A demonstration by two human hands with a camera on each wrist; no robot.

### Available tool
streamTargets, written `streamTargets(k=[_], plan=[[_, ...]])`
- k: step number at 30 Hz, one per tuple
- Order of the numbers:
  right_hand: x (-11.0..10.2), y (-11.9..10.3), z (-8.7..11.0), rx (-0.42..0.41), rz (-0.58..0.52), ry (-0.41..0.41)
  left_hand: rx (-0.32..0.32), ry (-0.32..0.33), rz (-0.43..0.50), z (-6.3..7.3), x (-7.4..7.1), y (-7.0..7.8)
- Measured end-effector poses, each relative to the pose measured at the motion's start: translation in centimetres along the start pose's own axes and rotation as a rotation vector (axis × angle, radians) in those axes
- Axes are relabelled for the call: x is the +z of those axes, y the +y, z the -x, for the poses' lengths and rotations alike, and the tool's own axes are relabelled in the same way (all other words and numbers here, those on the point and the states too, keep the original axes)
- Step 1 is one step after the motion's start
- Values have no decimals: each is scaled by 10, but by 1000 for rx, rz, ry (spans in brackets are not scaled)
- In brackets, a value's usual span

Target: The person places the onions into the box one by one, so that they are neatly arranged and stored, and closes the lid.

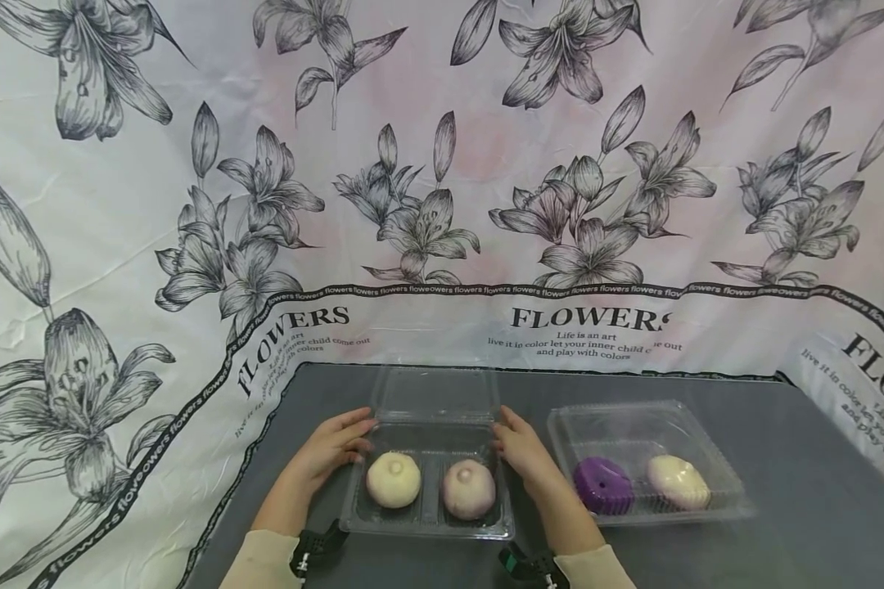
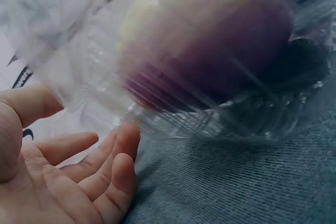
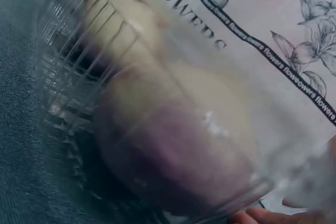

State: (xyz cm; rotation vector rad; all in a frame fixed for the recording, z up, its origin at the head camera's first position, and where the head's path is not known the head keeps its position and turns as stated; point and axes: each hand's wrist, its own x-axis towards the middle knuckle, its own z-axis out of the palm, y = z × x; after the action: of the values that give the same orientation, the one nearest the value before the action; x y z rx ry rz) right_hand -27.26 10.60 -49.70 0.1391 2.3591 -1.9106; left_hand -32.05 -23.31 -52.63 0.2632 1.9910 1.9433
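A clear plastic clamshell box with two compartments lies on the table, its lid raised at the back. In its left compartment sits a round cream-coloured piece with a small knob. The right compartment holds a similar, pinkish-purple one; what kind of thing they are I cannot tell. My left hand is at the box's back left, fingers extended and fingertips at the plastic in the left wrist view. At the back right is my right hand, its fingers beside the lid hinge; the right wrist view shows only part of them.
To the right stands another clear plastic box, covered by its lid. Inside are a purple piece with small holes and a cream-coloured rounded piece. A flower-printed cloth hangs behind and beside the grey table.
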Motion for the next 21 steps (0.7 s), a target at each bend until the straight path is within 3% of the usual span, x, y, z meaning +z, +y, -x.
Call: streamTargets(k=[7, 21], plan=[[2, 3, -3, 11, -80, 16, -10, -5, 17, -6, 4, -1], [4, 4, -4, 3, -105, 16, 19, 19, 16, -3, 4, -4]])
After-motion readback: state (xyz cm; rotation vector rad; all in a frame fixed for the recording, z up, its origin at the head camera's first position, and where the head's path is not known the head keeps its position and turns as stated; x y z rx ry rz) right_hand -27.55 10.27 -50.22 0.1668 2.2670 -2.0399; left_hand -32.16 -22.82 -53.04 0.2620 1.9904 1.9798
